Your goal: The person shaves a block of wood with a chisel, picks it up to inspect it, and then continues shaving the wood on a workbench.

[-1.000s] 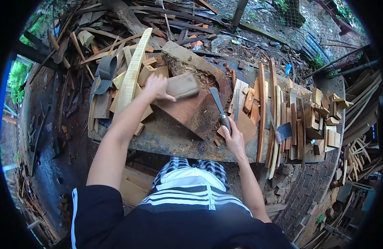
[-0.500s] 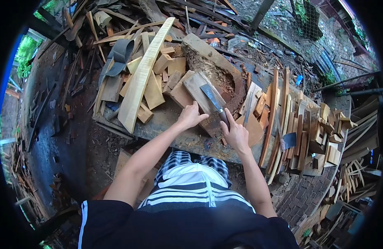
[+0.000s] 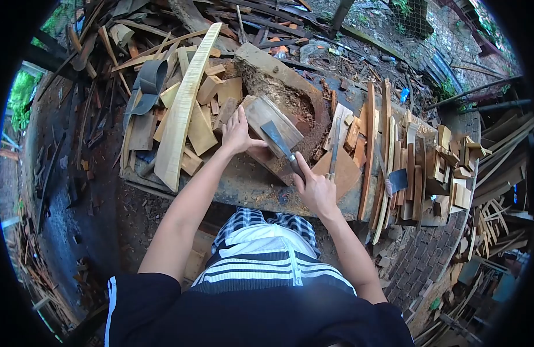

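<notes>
A wooden block (image 3: 283, 123) lies tilted on the bench, over a darker board. My left hand (image 3: 238, 136) is at the block's left end, fingers stretched along it and thumb bent round toward the near side, holding it. In my right hand (image 3: 318, 189) is a chisel (image 3: 276, 139), gripped by its dark handle, its wide flat blade resting over the block's face and pointing away to the left. Beyond the block sits a big rough chunk of wood (image 3: 278, 69) with a crumbly hollow. A second slim tool (image 3: 335, 147) lies on a brown board right of my right hand.
A long pale plank (image 3: 189, 110) leans across a heap of offcuts on the left, beside a curled grey sheet (image 3: 150, 87). Long strips (image 3: 369, 147) and stacked small pieces (image 3: 446, 168) fill the bench's right end. Another broad-bladed tool (image 3: 397, 180) lies across them.
My left hand has moved up and left, from the block's near edge to its left end, and its fingers have straightened. The block has turned slightly. The chisel remains in my right hand over it.
</notes>
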Tool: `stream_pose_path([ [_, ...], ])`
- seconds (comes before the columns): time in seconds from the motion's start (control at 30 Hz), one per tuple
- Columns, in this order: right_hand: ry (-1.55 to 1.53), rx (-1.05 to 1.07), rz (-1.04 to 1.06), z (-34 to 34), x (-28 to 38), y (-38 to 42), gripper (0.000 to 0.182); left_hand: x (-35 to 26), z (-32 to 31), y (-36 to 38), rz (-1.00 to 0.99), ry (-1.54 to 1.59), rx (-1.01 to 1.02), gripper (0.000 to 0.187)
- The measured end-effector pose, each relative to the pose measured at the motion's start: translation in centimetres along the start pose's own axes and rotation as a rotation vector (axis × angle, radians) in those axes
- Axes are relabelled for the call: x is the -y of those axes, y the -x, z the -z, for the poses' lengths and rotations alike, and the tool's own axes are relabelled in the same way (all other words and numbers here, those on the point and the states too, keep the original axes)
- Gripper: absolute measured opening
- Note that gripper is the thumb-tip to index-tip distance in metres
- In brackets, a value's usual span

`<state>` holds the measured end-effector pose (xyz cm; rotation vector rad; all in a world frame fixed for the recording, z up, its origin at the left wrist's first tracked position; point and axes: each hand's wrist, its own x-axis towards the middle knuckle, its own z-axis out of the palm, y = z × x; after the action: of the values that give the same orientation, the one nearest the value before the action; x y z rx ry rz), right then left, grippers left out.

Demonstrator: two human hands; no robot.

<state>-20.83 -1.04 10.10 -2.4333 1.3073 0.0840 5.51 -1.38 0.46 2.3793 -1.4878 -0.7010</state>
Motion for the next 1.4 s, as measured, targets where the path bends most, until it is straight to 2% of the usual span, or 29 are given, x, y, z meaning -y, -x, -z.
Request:
stream_pose_path([
  [0.07,-0.044,0.001,0.002,-0.4,-0.5,0.7,0.057,-0.2,0.8,-0.4,0.084,0.157,0.111,0.142],
  [0.23,-0.001,-0.006,0.015,0.0,0.9,-0.9,0.057,-0.5,0.0,0.3,0.101,0.074,0.065,0.15],
  [0.4,-0.013,0.0,0.061,0.4,-0.2,0.4,0.059,0.0,-0.6,0.3,0.09,0.087,0.018,0.149],
  [0.67,-0.035,0.058,-0.008,0.5,0.2,0.7,0.059,-0.1,-0.6,0.3,0.093,0.096,0.043,0.149],
  [0.9,0.019,-0.009,0.021,-0.4,1.4,-1.4,0.058,0.0,-0.8,0.3,0.092,0.062,0.041,0.152],
  [1.03,-0.025,-0.014,0.086,0.0,-0.7,0.4,0.058,0.2,-1.0,0.3,0.073,0.053,0.03,0.151],
  [1.2,-0.009,0.019,0.046,-0.1,0.0,-0.1,0.059,0.3,-1.5,0.4,0.077,0.078,0.005,0.152],
  [1.4,-0.02,0.004,0.075,-0.8,-1.3,1.0,0.06,0.4,-2.3,1.0,0.17,0.144,0.033,0.146],
])
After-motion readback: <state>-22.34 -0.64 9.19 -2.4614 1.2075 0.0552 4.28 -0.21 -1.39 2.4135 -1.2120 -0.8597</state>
